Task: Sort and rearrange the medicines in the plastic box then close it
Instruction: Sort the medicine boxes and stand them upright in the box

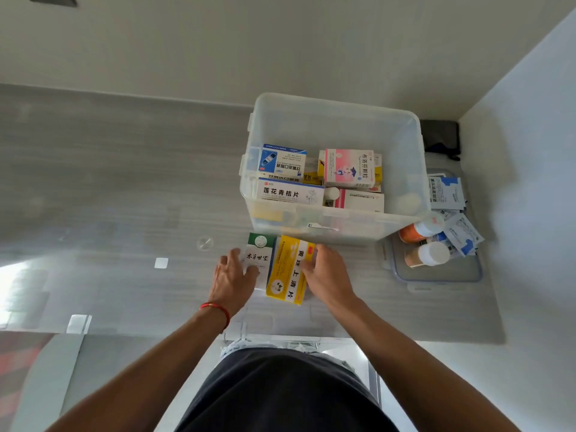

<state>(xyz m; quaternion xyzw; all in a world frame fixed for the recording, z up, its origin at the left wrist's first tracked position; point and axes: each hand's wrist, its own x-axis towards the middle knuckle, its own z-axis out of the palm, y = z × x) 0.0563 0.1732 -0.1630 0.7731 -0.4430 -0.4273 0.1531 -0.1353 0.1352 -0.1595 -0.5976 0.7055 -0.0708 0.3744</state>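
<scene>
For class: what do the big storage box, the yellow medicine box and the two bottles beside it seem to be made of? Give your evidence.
Storage box: translucent frosted plastic; contents show hazily through its walls.
Yellow medicine box: printed cardboard, probably; flat faces, sharp folded edges.
Two bottles: likely plastic, white caps, brownish bodies; glass cannot be ruled out.

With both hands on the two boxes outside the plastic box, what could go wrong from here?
1. The yellow cardboard medicine box overlaps the white-and-green carton; lifting both together could loosen either grip, left hand or right hand.
2. The clear plastic storage box looks crowded at its near side, so cartons may jam.
3. The two white-capped bottles on the lid could roll.
</scene>
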